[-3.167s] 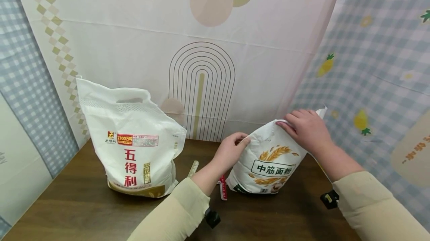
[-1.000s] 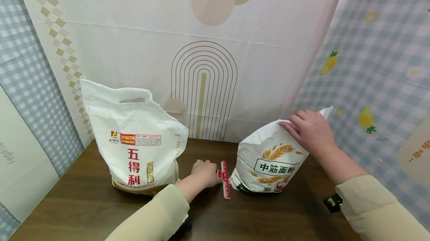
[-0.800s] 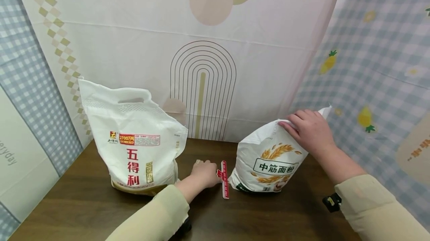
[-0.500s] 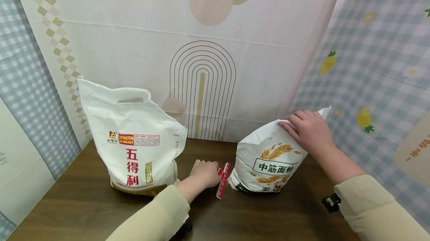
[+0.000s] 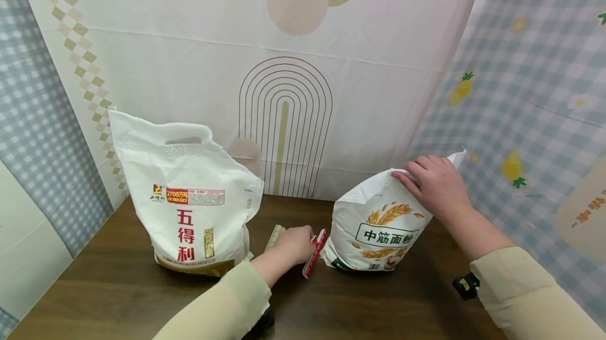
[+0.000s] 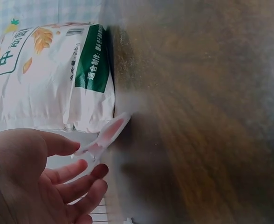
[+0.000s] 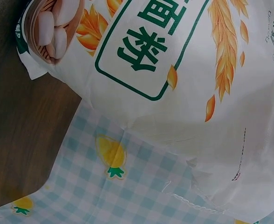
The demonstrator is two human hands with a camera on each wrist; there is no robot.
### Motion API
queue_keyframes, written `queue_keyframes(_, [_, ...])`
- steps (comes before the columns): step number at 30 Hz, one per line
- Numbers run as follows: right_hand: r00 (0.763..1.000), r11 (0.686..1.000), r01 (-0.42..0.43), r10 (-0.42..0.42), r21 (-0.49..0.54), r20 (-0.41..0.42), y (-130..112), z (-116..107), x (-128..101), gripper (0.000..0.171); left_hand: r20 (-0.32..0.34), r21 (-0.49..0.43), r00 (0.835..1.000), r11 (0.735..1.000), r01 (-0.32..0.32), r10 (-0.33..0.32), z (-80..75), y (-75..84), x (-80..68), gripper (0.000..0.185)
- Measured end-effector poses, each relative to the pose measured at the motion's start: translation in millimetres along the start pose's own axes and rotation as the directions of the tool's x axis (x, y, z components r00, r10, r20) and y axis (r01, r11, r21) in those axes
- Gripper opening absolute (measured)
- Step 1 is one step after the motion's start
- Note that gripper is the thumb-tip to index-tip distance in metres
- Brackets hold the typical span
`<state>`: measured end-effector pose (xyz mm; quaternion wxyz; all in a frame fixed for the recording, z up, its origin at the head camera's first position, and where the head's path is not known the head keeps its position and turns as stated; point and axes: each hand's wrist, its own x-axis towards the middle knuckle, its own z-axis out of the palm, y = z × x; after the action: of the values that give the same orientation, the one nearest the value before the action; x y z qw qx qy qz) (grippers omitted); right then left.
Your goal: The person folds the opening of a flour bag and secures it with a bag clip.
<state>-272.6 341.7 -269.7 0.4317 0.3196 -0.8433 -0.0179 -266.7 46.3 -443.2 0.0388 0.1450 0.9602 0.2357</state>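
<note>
My left hand rests low on the dark brown wooden table, between the two bags. Its fingers are loosely curved and take hold of one end of the red and white plastic bag-sealing clip; the clip's other end rests on the table, just beside the foot of the smaller bag. In the left wrist view the clip is blurred, lying against my fingertips with its tip close to the bag's bottom corner. Behind my left hand lies a pale beige ridged clip, partly hidden.

My right hand lies across the folded top of the small white flour bag with green lettering and a golden wheat print, fingers curled over the fold and pressing it down. This bag stands upright at the right of the table.

The large white flour bag with red characters and a cut-out handle stands upright at the left, touched by neither hand.
</note>
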Motion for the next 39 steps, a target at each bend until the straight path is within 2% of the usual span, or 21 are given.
queue_keyframes(4, [1.000, 1.000, -0.001, 0.001, 0.000, 0.011, -0.6, -1.6, 0.1, 0.047, 0.001, -0.086, 1.000, 0.996, 0.004, -0.004, -1.4, 1.3, 1.4, 0.020])
queue_keyframes(8, [1.000, 1.000, -0.002, 0.002, -0.003, 0.011, -0.8, -2.2, -0.2, 0.048, 0.034, -0.187, 0.999, 0.982, 0.002, 0.005, -1.7, -0.6, 4.8, 0.029])
queue_keyframes(14, [1.000, 1.000, 0.002, -0.002, -0.008, 0.018, -0.3, -2.0, -0.4, 0.053, 0.046, -0.248, 0.998, 0.969, -0.022, 0.034, -0.7, -5.4, 9.3, 0.030])
queue_keyframes(17, [1.000, 1.000, 0.008, -0.008, -0.007, 0.019, 0.1, -2.2, -0.1, 0.049, 0.045, -0.240, 0.999, 0.971, -0.020, 0.031, -2.1, -5.1, 9.5, 0.030])
queue_keyframes(20, [1.000, 1.000, 0.010, -0.010, -0.007, 0.017, 0.2, -2.5, 0.2, 0.047, 0.049, -0.208, 0.999, 0.978, -0.002, 0.013, -1.9, -2.6, 9.9, 0.021])
queue_keyframes(25, [1.000, 1.000, 0.007, -0.007, -0.006, 0.017, -0.1, -3.0, 0.2, 0.050, 0.048, -0.142, 0.999, 0.989, 0.030, -0.023, -1.6, 4.7, 9.9, 0.039])
queue_keyframes(29, [1.000, 1.000, 0.006, -0.006, -0.003, 0.017, -0.3, -3.1, 0.0, 0.048, 0.030, -0.089, 0.999, 0.995, 0.040, -0.037, -2.4, 9.8, 9.3, 0.032])
queue_keyframes(39, [1.000, 1.000, 0.003, -0.003, -0.008, 0.013, -0.5, -2.0, -1.1, 0.053, 0.020, -0.043, 0.999, 0.998, 0.045, -0.044, -3.2, 12.4, 8.9, 0.022])
